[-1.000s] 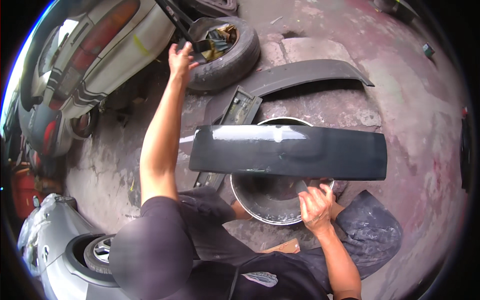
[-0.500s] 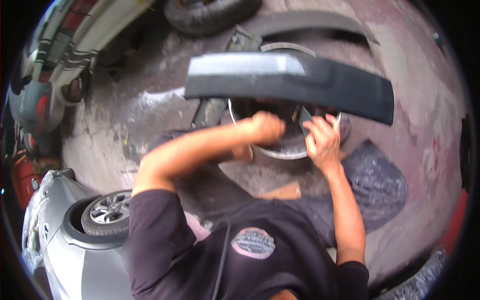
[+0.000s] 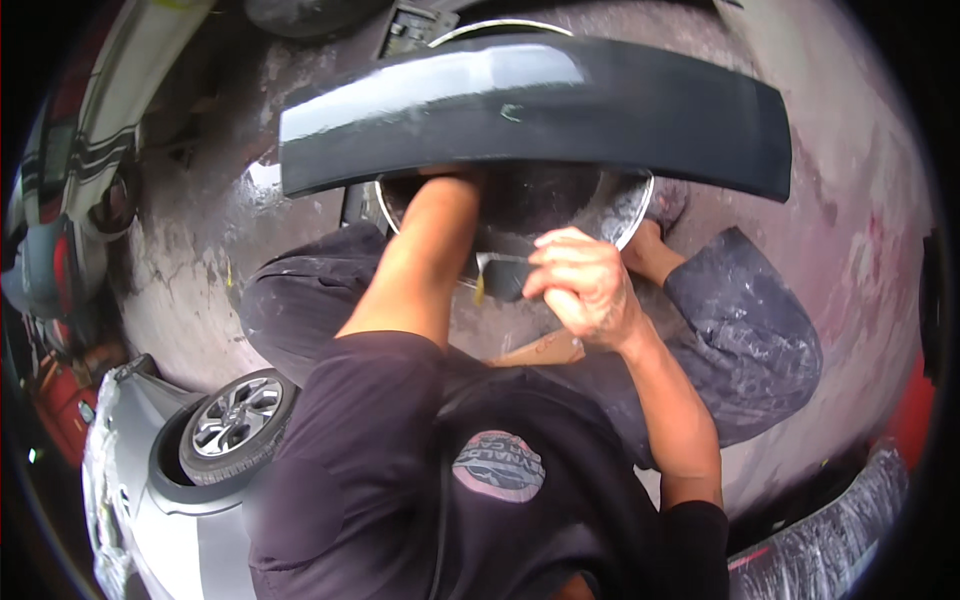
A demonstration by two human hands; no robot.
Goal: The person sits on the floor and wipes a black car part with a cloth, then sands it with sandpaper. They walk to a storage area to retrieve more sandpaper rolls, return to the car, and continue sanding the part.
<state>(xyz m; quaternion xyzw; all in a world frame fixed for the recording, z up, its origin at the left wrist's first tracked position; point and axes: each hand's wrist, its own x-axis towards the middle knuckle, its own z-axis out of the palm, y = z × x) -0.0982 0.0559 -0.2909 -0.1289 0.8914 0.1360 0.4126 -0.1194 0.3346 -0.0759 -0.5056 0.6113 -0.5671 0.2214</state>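
A long, dark, curved car-body panel point(image 3: 640, 110) lies across a round, pale-rimmed drum or wheel rim point(image 3: 640, 200). It has a glossy upper surface and a small greenish mark. My left hand point(image 3: 452, 187) reaches underneath the panel's near edge. Only its wrist end shows there; the fingers are hidden. In front of the round rim, my right hand point(image 3: 588, 285) is closed around a small, dark, flat spreader-like piece point(image 3: 505, 278). A yellowish smear point(image 3: 480, 285) sits at that piece's left edge.
At the lower left stands a silver car point(image 3: 180, 540) with an alloy wheel point(image 3: 240, 415). A cardboard piece point(image 3: 540, 350) lies between my bent legs. Plastic-wrapped material point(image 3: 830, 530) is at the lower right. A dark tyre point(image 3: 310, 15) lies at the far side.
My left hand has gone from in front of the panel to beneath it. My right hand, with the flat piece, has shifted left and nearer to me. The whole view has also shifted.
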